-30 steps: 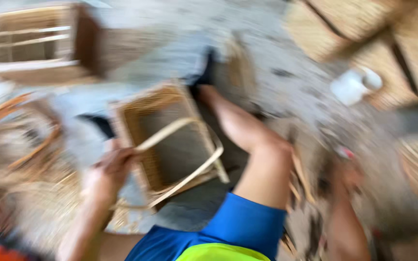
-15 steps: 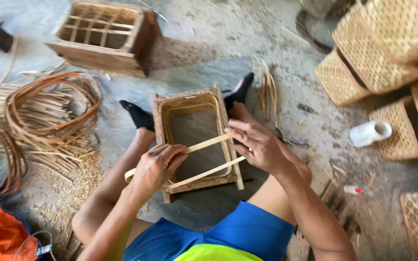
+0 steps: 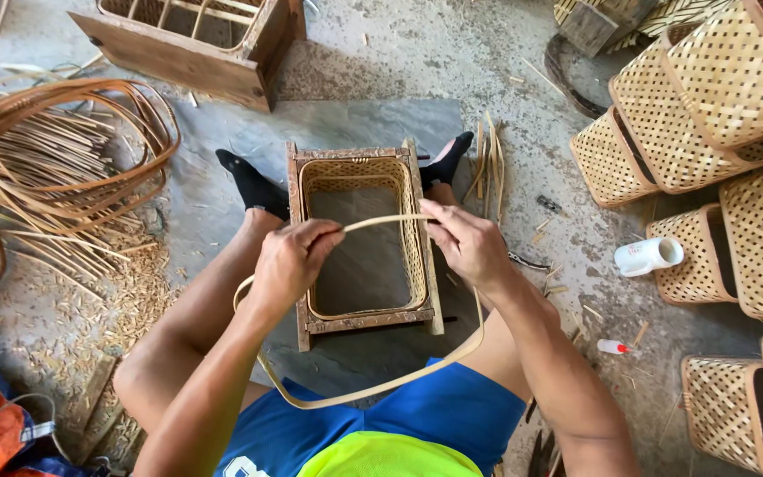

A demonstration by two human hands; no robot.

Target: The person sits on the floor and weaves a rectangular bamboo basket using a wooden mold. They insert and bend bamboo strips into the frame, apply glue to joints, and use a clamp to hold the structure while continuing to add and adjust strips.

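Where fingers close, bamboo strip [image 3: 373, 389] ends hidden.

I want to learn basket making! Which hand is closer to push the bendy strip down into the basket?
Probably the right hand. It pinches the bamboo strip directly over the woven basket's right wall. The left hand grips the strip above the left edge of the wooden frame, beside the rim.

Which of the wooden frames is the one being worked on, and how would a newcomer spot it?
Start at the grey mat on the concrete floor. The wooden frame lies there between the person's black-socked feet, under the left hand and right hand bending a bamboo strip. Unlike the bare frame beyond, it holds a woven basket.
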